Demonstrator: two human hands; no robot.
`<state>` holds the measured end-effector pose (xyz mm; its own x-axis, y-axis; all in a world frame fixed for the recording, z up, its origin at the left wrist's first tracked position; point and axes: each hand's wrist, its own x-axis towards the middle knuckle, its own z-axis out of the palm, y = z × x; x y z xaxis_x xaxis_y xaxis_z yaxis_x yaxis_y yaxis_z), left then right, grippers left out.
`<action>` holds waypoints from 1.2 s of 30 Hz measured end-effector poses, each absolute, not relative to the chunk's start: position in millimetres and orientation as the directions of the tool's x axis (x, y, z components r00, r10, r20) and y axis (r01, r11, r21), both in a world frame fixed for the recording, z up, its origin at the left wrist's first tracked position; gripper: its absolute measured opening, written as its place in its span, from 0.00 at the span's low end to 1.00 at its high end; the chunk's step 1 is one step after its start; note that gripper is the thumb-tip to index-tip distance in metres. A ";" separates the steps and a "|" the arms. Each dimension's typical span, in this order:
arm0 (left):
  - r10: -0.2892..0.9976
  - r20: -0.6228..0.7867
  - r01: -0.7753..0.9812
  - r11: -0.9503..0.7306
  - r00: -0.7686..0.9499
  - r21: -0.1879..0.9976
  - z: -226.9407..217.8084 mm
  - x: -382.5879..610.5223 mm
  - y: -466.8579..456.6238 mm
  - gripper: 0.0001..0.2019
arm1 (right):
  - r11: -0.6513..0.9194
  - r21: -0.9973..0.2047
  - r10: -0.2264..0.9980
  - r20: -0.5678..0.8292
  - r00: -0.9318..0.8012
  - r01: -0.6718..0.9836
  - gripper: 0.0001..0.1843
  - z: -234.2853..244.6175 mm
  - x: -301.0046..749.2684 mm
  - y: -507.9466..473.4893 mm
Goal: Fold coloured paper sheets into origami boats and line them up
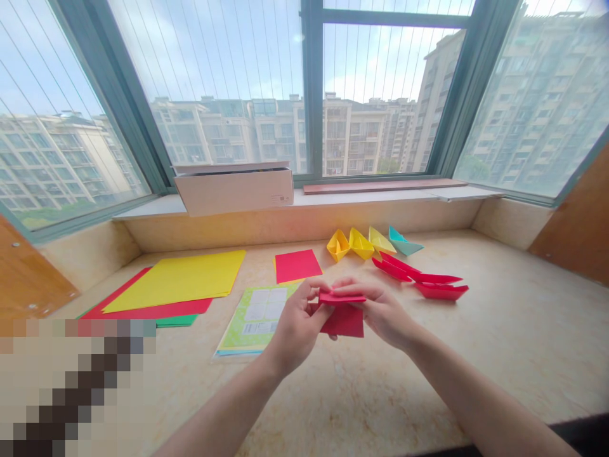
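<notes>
A partly folded piece of red origami paper (343, 320) is held up between both hands, above the stone counter. My left hand (302, 317) grips its left side, thumb in front and fingers behind. On the upper right edge my right hand (373, 304) pinches the folded flap; some of its fingers are hidden behind the paper. Just beyond the hands lies a square red sheet (299, 266) with a yellow edge showing under it. To the right rest red folded paper boats (441, 287), and behind them stand yellow paper boats (361, 244) and a teal paper boat (403, 241).
Large yellow, red and green sheets (176, 279) are stacked at the left. A green paper packet (252, 317) lies beside my left hand. On the window sill sit a white box (235, 190) and a long flat reddish board (380, 186). The lower left corner is pixelated.
</notes>
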<state>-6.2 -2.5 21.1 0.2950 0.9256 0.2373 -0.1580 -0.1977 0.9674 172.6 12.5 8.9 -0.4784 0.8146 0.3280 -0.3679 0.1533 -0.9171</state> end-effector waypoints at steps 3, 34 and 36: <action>0.920 0.256 -0.173 -0.211 0.297 0.962 17.5 -6.8 -0.8 0.12 | 0.139 -0.915 0.793 0.332 -0.511 -0.379 0.10 6.7 174.1 14.2; 0.968 0.130 -0.008 -0.132 0.214 0.991 3.9 -2.3 8.0 0.23 | 0.243 -0.966 0.939 0.256 -0.229 -0.086 0.19 -1.9 166.7 21.3; 0.963 0.134 0.022 -0.143 0.234 0.990 3.6 -3.3 9.5 0.21 | 0.249 -0.964 0.935 0.264 -0.238 -0.091 0.18 -1.3 166.3 19.3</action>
<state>-3.3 9.5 3.6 0.2339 0.9631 0.1336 0.0222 -0.1426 0.9895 166.3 19.3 -1.3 -0.2381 0.9347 0.2638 -0.0911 0.2489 -0.9642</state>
